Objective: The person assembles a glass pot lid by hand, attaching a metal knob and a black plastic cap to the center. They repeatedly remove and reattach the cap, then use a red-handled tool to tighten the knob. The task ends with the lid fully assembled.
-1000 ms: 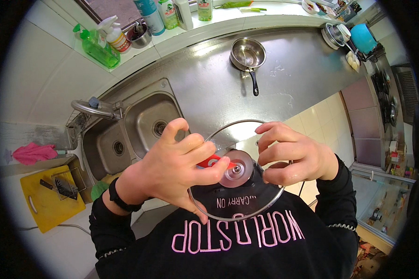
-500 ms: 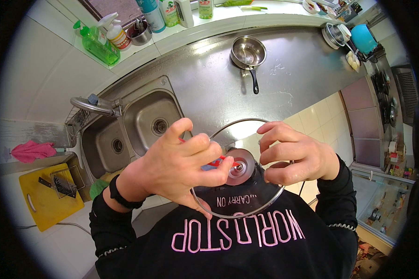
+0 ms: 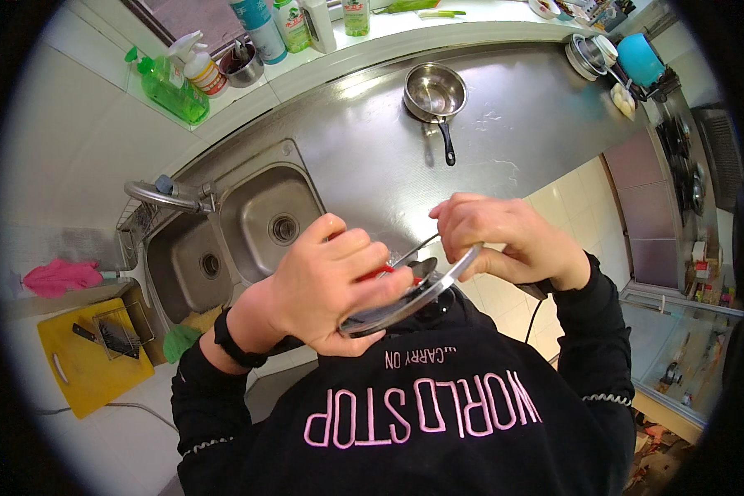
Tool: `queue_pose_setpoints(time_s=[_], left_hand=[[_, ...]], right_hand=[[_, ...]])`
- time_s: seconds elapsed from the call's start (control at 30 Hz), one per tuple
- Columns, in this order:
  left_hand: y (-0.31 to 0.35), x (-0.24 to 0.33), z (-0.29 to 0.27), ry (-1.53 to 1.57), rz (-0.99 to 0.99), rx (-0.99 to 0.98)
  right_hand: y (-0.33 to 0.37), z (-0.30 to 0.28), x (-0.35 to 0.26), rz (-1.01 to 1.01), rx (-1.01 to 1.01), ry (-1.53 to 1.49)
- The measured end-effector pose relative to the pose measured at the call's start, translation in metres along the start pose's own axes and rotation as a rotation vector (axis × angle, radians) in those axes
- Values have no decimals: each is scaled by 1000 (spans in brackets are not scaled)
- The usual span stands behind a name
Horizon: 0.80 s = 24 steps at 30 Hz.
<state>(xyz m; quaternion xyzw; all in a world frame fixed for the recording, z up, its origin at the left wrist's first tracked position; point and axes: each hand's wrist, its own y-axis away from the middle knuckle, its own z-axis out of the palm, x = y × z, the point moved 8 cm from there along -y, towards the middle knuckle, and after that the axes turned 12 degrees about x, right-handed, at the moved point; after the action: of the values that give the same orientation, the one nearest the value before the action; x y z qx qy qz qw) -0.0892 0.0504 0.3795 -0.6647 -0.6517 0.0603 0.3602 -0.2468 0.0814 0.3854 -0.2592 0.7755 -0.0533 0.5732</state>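
Note:
Over my lap, between both hands, a glass pot lid (image 3: 453, 274) with a metal rim is tilted nearly edge-on. My left hand (image 3: 322, 281) is closed about its left side, the thumb at the rim. A slim red tool (image 3: 386, 270) shows among those left fingers, reaching toward the lid's middle; its kind is mostly hidden. On the lid's right edge, my right hand (image 3: 508, 240) grips the rim between thumb and bent fingers. Part of the dark knob plate shows behind the rim.
A small steel saucepan (image 3: 413, 103) stands on the steel counter (image 3: 355, 165). To the left are a double sink (image 3: 260, 194), its faucet (image 3: 169, 196) and a yellow cutting board (image 3: 66, 364) with a knife (image 3: 83, 331). Bottles (image 3: 174, 91) line the ledge.
The lid has tipped from facing up to nearly edge-on. My right hand has moved left and closed on its rim. My left hand stays near the same place with the red tool.

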Motion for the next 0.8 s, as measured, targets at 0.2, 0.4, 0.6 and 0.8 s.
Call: queue_pose_setpoints(time_s=[0.2, 0.4, 0.6, 0.8], left_hand=[[17, -26, 20, 103, -109, 13], [44, -62, 45, 576, -428, 60], [67, -75, 59, 765, -551, 259], [96, -82, 86, 946, -830, 190]], right_hand=[[0, -1, 41, 288, 62, -41], [-9, 18, 102, 483, 36, -232], [-23, 26, 121, 429, 3, -309], [-20, 30, 143, 517, -49, -264]])
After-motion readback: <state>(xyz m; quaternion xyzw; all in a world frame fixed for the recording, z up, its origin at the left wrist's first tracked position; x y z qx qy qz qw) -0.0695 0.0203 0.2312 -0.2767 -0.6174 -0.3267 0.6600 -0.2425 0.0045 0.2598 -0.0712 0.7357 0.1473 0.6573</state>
